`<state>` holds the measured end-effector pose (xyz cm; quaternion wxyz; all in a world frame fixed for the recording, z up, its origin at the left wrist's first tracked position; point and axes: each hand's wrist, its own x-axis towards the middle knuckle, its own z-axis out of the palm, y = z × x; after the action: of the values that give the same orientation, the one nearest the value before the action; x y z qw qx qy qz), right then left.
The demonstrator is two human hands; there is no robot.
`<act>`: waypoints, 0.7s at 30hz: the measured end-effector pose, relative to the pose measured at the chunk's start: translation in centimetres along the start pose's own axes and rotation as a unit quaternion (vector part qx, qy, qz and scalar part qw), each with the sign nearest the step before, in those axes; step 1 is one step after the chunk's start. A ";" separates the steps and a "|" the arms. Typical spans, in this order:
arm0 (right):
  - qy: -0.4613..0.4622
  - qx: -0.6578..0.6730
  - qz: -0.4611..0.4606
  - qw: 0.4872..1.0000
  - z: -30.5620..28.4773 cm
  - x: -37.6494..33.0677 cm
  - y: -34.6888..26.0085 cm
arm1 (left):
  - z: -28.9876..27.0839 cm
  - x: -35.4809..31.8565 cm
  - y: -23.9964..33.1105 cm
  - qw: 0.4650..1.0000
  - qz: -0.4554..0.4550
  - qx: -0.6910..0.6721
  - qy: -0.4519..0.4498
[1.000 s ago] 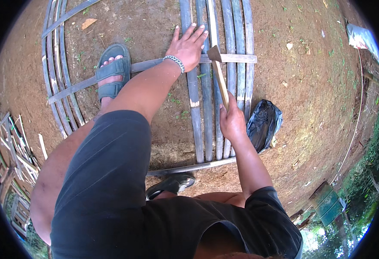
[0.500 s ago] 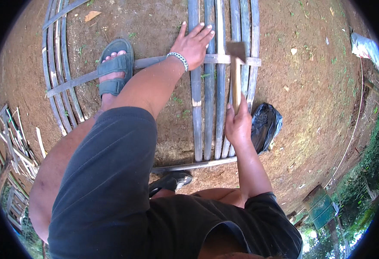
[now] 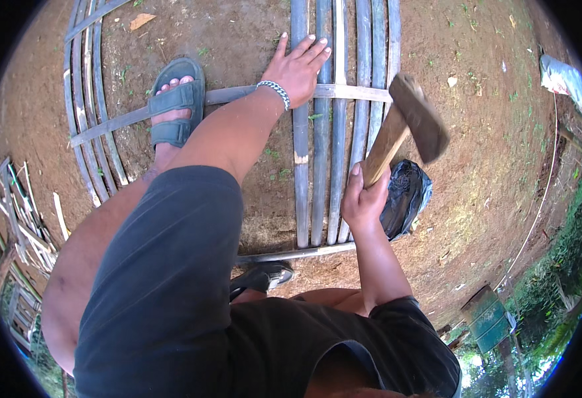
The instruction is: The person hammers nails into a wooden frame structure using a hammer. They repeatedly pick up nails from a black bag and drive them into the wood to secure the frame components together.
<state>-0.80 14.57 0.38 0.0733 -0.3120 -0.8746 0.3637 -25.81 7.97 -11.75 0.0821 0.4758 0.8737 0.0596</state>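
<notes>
The person crouches over a frame of bamboo slats (image 3: 317,152) lying flat on the bare dirt ground (image 3: 490,152). The left hand (image 3: 299,66) is spread open, palm down, fingers apart, pressing on the slats just where a thin crosspiece (image 3: 238,94) runs across them near the frame's far end; a metal chain bracelet (image 3: 274,92) circles that wrist. The right hand (image 3: 364,199) is clamped around the lower end of a wooden handle, holding a hammer (image 3: 407,129) raised above the slats, its dark blocky head tilted up and to the right, clear of the bamboo. Just beside the right hand, at the frame's right edge, a crumpled black plastic bag (image 3: 407,196) lies on the dirt. The left foot in a grey-green sandal (image 3: 175,103) stands on the crosspiece, between the straight slats and a second group of curved slats (image 3: 85,119) toward the left. A pile of thin bamboo splints (image 3: 22,212) lies at the far left edge of the ground.
</notes>
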 end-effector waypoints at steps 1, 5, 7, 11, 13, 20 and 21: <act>0.030 0.008 -0.029 0.999 0.5 -0.4 0.9 | -0.1 0.3 0.2 1.000 0.003 -0.003 -0.002; -0.112 -0.127 0.061 0.984 0.9 -0.1 2.2 | -0.1 0.3 0.7 1.000 0.010 0.002 -0.001; -0.076 -0.075 0.068 0.992 -0.2 0.2 -0.1 | -0.3 -0.2 0.4 1.000 0.003 0.009 -0.010; 0.063 0.076 -0.058 0.993 0.6 0.2 1.0 | 0.0 0.1 0.1 1.000 0.004 -0.009 0.007; 0.036 -0.008 -0.054 0.998 1.4 -0.5 2.7 | -0.5 0.4 0.4 1.000 0.006 -0.016 0.001; 0.024 0.042 0.023 0.999 1.3 -0.3 1.6 | -0.4 -1.2 0.5 1.000 -0.006 -0.016 -0.025; 0.048 0.085 -0.014 0.995 1.7 -0.6 3.1 | -0.9 -0.2 0.2 1.000 -0.004 -0.016 -0.015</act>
<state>0.60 14.94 -2.91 0.1464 -0.3093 -0.8404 0.4202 -25.73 7.89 -10.86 0.1033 0.4720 0.8731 0.0658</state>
